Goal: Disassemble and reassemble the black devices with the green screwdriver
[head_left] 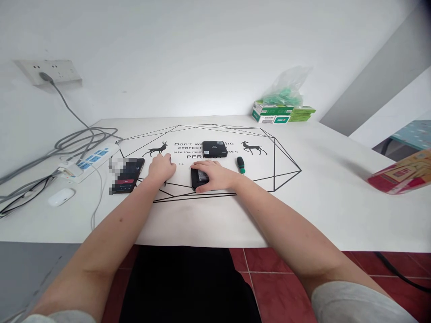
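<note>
My right hand (215, 175) rests over a black device (195, 178) with a pale label, its thumb on the near edge and its fingers along the far edge. My left hand (162, 167) is closed on the printed table surface to the left of that device; a small dark bit shows at its fingertips, too small to name. A flat black box (214, 149) lies just beyond my right hand. To the right of it is a short screwdriver (240, 164) with a black and green handle.
A phone (129, 176) lies left of my left hand. Farther left are a power strip (97, 160), coiled cables and a white mouse (61, 196). Green and white boxes (273, 112) stand at the back right, and a red and yellow package (402, 172) at the far right.
</note>
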{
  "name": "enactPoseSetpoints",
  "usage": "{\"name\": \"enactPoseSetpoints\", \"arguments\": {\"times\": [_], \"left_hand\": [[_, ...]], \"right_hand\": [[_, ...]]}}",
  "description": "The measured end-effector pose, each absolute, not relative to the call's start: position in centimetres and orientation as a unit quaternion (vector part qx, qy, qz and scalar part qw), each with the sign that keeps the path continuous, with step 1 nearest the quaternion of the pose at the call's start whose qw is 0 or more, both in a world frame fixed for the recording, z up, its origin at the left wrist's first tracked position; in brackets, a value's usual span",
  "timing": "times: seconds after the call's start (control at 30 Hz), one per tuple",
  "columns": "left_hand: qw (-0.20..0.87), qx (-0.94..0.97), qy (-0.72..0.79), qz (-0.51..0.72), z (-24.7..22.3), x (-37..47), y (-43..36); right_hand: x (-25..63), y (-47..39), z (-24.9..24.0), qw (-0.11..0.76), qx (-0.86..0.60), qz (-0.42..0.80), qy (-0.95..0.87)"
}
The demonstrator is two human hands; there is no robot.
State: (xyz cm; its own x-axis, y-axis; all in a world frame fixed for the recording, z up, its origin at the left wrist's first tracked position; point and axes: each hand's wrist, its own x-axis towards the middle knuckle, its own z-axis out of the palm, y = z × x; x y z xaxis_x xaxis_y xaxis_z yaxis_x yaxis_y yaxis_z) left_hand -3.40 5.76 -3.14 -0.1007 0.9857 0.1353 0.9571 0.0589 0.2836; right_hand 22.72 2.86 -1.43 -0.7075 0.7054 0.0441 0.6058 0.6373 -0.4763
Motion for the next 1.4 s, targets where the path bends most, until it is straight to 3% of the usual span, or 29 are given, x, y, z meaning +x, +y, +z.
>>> {"name": "enactPoseSetpoints", "arguments": {"times": [0.13, 0.27, 0.33, 0.73, 0.97, 1.07, 1.2, 1.4], "left_hand": [[0.042, 0.752, 0.626, 0.201, -2.5, -3.2, 5.1], [0.265, 0.846, 0.433, 0.165, -1.6, -2.4, 3.5], [0.295, 0.841, 0.430, 0.147, -1.5, -1.8, 2.9], [0.281, 0.814, 0.484, 0.158, -2.5, -0.4, 2.6], [0.246, 0.850, 0.437, 0.160, -2.1, -0.4, 2.5], [0.228, 0.865, 0.418, 0.160, -2.3, -0.7, 2.8], [0.202, 0.866, 0.430, 0.158, -2.9, -1.1, 3.3], [0.184, 0.869, 0.441, 0.133, -3.1, -1.8, 3.9]], "right_hand": [[22.1, 2.6, -1.7, 0.130, -0.372, 0.224, -0.891], [22.1, 2.6, -1.7, 0.154, -0.381, 0.227, -0.883], [22.1, 2.7, -1.7, 0.166, -0.386, 0.232, -0.877], [22.3, 3.2, -1.7, 0.229, -0.379, 0.278, -0.852], [23.9, 4.0, -0.9, 0.414, -0.330, 0.349, -0.773], [24.6, 4.1, -0.3, 0.444, -0.304, 0.424, -0.729], [25.1, 3.6, 0.6, 0.413, -0.261, 0.494, -0.719], [26.4, 2.6, 2.3, 0.258, -0.239, 0.487, -0.799]]}}
